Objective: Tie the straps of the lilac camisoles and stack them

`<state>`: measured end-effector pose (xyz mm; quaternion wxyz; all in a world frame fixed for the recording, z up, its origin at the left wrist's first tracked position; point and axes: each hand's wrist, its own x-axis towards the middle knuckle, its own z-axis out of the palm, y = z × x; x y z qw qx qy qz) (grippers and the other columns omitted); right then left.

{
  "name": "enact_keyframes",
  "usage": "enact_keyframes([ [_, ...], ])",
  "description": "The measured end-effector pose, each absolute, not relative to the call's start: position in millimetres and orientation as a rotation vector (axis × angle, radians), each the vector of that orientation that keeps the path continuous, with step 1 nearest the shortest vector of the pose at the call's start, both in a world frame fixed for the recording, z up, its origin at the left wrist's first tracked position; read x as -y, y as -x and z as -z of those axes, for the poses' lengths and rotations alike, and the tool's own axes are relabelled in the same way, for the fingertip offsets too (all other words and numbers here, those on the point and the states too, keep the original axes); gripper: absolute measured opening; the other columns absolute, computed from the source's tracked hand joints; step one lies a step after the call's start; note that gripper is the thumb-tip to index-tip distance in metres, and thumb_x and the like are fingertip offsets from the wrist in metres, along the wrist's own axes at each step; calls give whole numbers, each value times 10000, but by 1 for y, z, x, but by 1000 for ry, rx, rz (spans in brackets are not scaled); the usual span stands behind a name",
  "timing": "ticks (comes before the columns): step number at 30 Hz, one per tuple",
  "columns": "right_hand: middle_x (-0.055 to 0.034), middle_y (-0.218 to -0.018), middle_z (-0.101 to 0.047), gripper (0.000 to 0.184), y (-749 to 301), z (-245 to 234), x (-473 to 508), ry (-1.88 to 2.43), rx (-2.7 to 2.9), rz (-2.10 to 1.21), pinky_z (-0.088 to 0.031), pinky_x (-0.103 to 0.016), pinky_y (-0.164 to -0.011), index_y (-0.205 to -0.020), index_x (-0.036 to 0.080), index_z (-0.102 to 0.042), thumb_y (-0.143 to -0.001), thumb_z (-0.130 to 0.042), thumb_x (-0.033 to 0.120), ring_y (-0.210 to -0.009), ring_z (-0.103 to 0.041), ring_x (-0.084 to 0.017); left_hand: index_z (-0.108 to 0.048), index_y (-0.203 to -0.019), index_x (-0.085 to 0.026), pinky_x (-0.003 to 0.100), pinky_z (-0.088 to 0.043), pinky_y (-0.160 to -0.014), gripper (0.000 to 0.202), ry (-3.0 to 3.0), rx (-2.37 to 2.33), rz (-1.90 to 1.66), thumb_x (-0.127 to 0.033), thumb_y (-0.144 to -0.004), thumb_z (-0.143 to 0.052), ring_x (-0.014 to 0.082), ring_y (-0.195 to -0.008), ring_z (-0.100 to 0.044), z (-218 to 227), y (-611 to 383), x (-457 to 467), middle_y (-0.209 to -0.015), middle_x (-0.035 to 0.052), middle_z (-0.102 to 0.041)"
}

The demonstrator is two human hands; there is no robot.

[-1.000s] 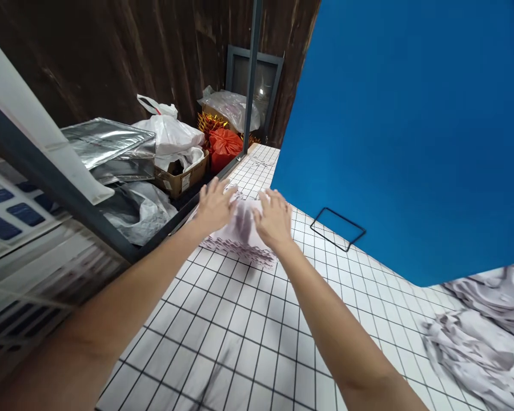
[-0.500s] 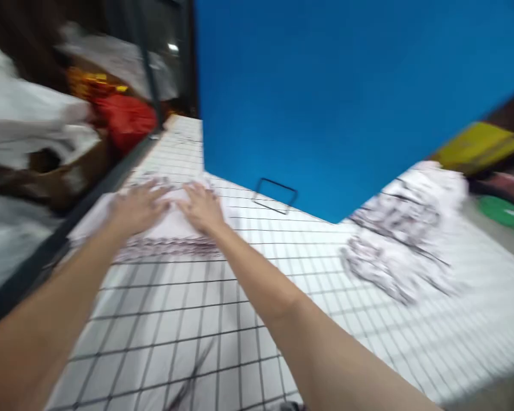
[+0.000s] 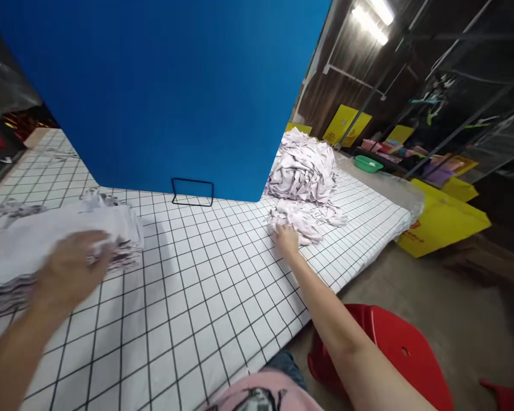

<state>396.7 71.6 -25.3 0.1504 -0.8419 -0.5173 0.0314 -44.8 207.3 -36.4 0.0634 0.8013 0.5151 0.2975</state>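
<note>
My left hand (image 3: 75, 265), blurred by motion, is over a neat stack of folded white cloth pieces (image 3: 29, 231) at the left of the table. Its thumb and fingers are apart, with white cloth behind the gap. On the far side, my right hand (image 3: 286, 240) reaches into a small loose heap of crumpled white cloth (image 3: 302, 220). Its fingers curl into the cloth's near edge, and the fingertips are partly hidden there. Behind that heap rises a larger mound of crumpled white cloth (image 3: 304, 165) with dark print.
A white grid-patterned cloth covers the table (image 3: 197, 257). A large blue panel (image 3: 175, 103) hangs above it, with a black wire frame (image 3: 192, 192) at its lower edge. A red stool (image 3: 406, 354) stands right. Beyond are a green basin (image 3: 368, 164) and yellow boards (image 3: 445, 217).
The view has swung to the right. My right hand has left the folded stack and moved across to the loose cloth. My left hand remains by the stack, no longer lying flat beside the right.
</note>
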Motion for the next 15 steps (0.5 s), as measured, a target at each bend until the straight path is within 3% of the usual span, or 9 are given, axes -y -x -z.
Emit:
enact_keyframes([
  [1,-187,-1126,-654,211,-382,29,-70,2360,1577,-146,-442,-468,-956,-1057,129,-651,-937,-492,199,-1103,-571,-305,-604,-1071,-212,460,-426,-1040,424,-2327,-1506,-859,-545,-881,-425,269,-1113,-560,36,18,-188,-1166,59,-627],
  [3,-86,-1063,-679,159,-341,36,-63,2155,1793,-296,-487,-353,-927,-1003,198,-665,-929,-552,281,-1021,-606,-226,-645,-1060,-223,385,-490,-963,400,-2129,-1368,-711,-543,-871,-498,231,-1031,-613,37,-28,-152,-1122,42,-659],
  [5,-28,-1106,-658,234,-304,40,-52,1708,2001,-458,-530,-318,-877,-1113,268,-634,-918,-582,388,-980,-615,-190,-656,-1065,-212,352,-518,-899,416,-1994,-1337,-707,-555,-865,-530,227,-1010,-630,40,-57,-124,-1127,57,-666],
  [7,-52,-1144,-633,349,-289,41,-41,1379,1979,-452,-538,-349,-891,-1214,258,-589,-918,-578,442,-1029,-602,-205,-652,-1084,-206,351,-516,-899,431,-1939,-1369,-743,-564,-875,-536,230,-1031,-625,44,-72,-105,-1143,69,-661],
  [9,-102,-1140,-617,364,-298,44,-38,1330,1834,-314,-513,-406,-936,-1221,207,-585,-931,-560,425,-1087,-573,-238,-635,-1135,-213,377,-504,-921,451,-1970,-1389,-690,-573,-882,-537,243,-1079,-600,47,-80,-92,-1177,75,-642],
  [15,-162,-1362,-479,455,-413,62,-78,1936,1501,113,-401,-598,-969,-1258,209,-577,-889,-571,475,-1250,-427,-363,-544,-1328,-199,494,-438,-1001,608,-2230,-1262,-559,-563,-845,-612,305,-1189,-488,55,-110,-84,-1302,117,-562],
])
